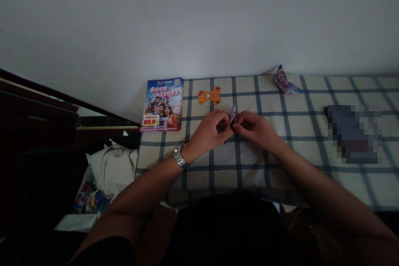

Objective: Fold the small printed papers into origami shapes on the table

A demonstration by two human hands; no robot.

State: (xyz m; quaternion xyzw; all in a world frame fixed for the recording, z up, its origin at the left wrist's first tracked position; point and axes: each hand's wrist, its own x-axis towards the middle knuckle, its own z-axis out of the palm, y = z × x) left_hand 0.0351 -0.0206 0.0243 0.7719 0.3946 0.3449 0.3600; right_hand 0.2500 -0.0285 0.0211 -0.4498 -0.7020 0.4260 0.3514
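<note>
Between my hands, above the checked cloth, is a small folded piece of printed paper (232,114) in blue, white and red. My left hand (215,126), with a metal watch (181,157) at the wrist, pinches it from the left. Thumb and fingers of my right hand (254,128) close on its right side. Much of the paper is hidden behind my fingers. Farther back on the right, a similarly printed folded paper shape (284,81) stands near the wall. A stack of colourful flyers (163,106) lies at the cloth's left end.
A checked cloth (249,168) covers the long surface before me, against a pale wall (218,20). An orange bear figure (209,96) lies behind my hands. At right is a blurred-out dark flat object (353,133). Bags (114,168) sit low on the left beside dark furniture.
</note>
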